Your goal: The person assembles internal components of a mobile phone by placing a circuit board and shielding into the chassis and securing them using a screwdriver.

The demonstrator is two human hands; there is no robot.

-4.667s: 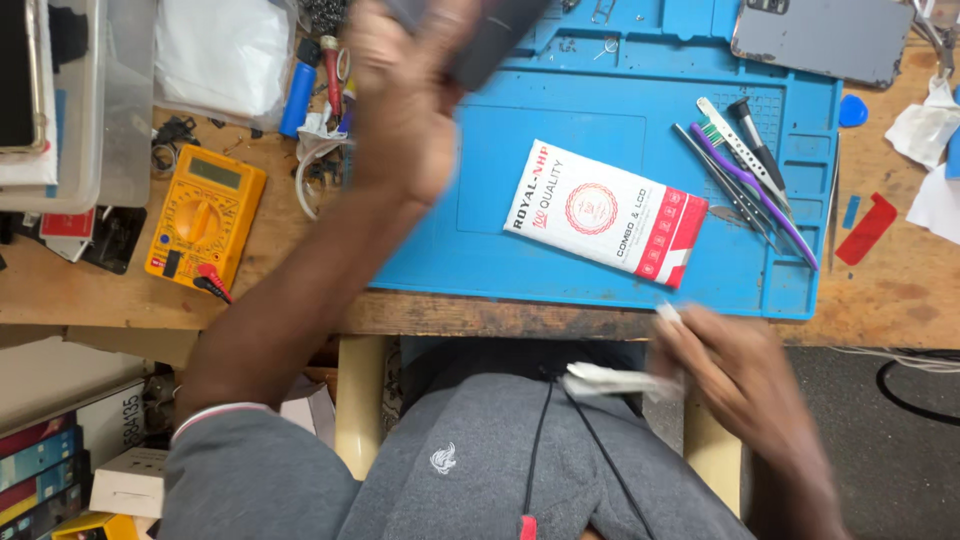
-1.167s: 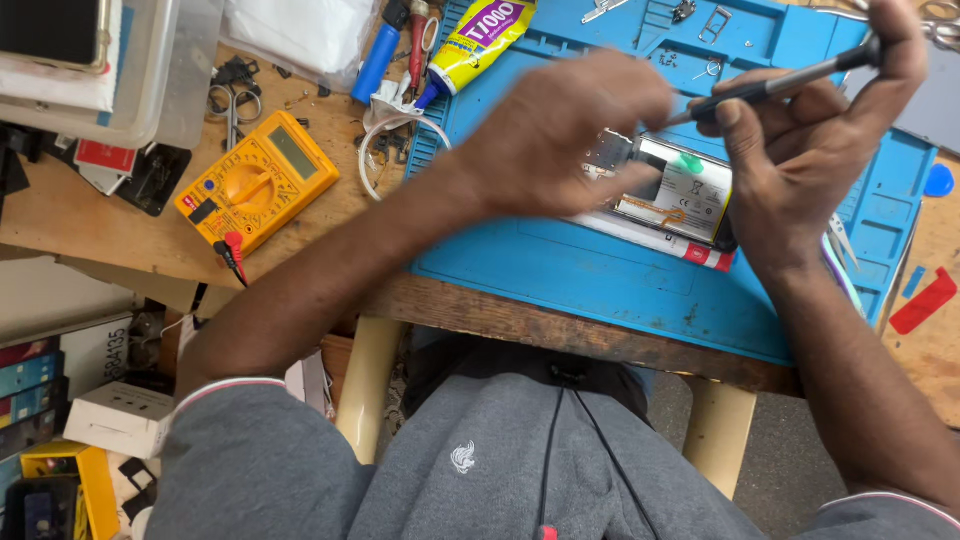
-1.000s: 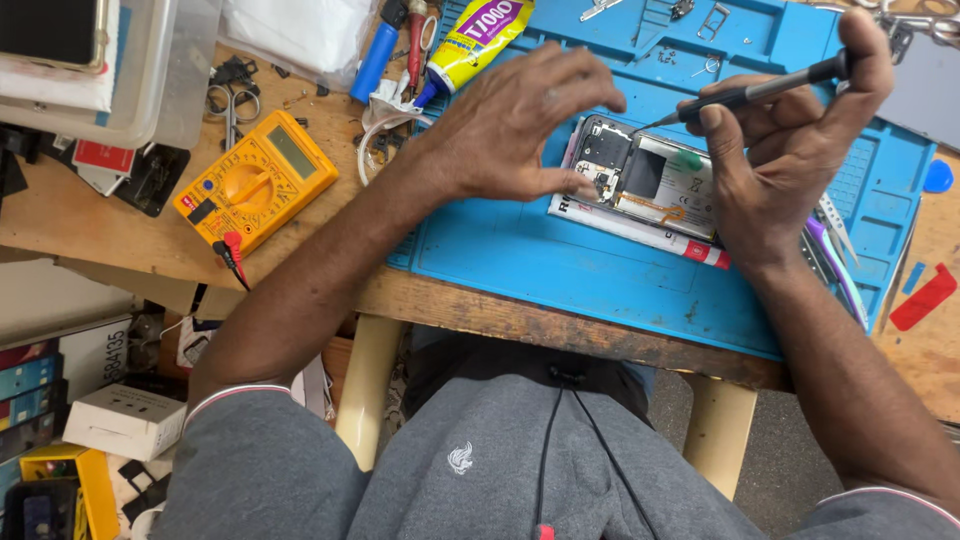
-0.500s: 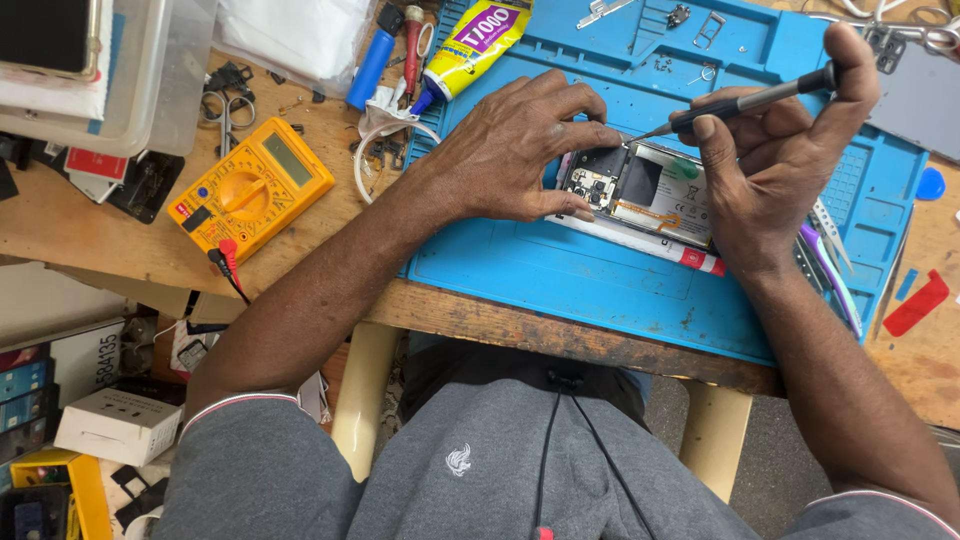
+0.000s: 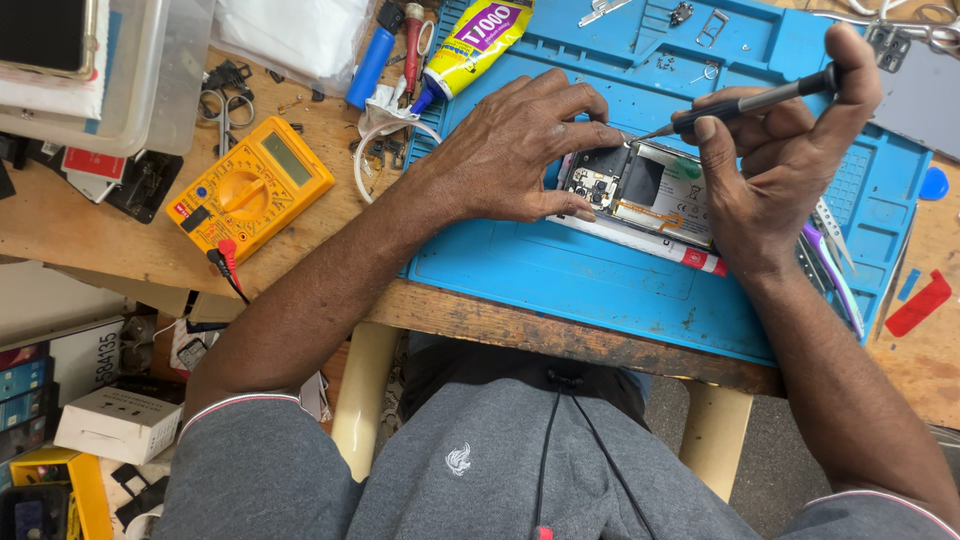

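We found the left hand [image 5: 515, 150] laid palm down with its fingers spread and curled over the near end of an opened smartphone [image 5: 640, 190], pinning it in place; the thumb pressed the phone's lower edge and the fingertips reached its upper corner. The phone lay with its back cover off, circuit board and battery exposed, directly between the two hands, resting on a white flat box [image 5: 640, 238] with a red end that showed just below the left thumb. The right hand [image 5: 775, 170] was closed around a slim precision screwdriver [image 5: 750, 100], the thumb and forefinger pinching the shaft and another fingertip capping its top; the tip met the phone's upper edge just beside the left fingertips. Both hands worked over a blue repair mat [image 5: 560, 270]. Beyond the left hand, near its knuckles, we noted a tube of adhesive [image 5: 475, 40] with a yellow and purple label. Outward of the left wrist, on the wooden bench, sat a yellow multimeter [image 5: 250, 188], with small scissors [image 5: 225, 105] further off. To the outer side of the right wrist lay purple-handled tweezers [image 5: 830, 275] and, well apart, a red plastic pry tool [image 5: 918, 303].
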